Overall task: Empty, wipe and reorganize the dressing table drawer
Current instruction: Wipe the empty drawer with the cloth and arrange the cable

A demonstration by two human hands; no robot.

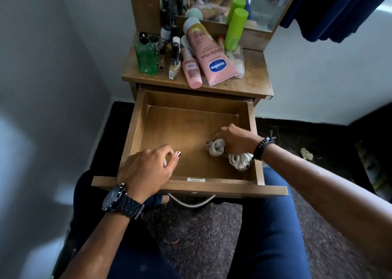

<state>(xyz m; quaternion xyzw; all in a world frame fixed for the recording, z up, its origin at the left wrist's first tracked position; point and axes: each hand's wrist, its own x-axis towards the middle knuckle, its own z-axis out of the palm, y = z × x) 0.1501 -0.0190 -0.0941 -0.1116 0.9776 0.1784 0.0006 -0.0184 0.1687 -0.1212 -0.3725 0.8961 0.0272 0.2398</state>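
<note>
The wooden drawer [192, 190] is pulled out over my knees, and its bare floor holds only a cloth. My right hand [237, 139] presses a crumpled white cloth [218, 148] against the drawer floor near the right wall. My left hand [148, 170] rests on the drawer's front left rim, fingers curled over the edge, holding nothing loose. On the dressing table top [250, 81] stand a pink Vaseline tube [209, 55], a smaller pink bottle [191, 68], a green glass bottle [146, 56], a green spray can [235, 30] and several small dark bottles.
A mirror [265, 4] stands behind the table top. White walls close in on the left and right. Dark blue fabric [343, 9] hangs at upper right. A dark carpet [201, 236] lies below, and small scraps lie on the floor at right.
</note>
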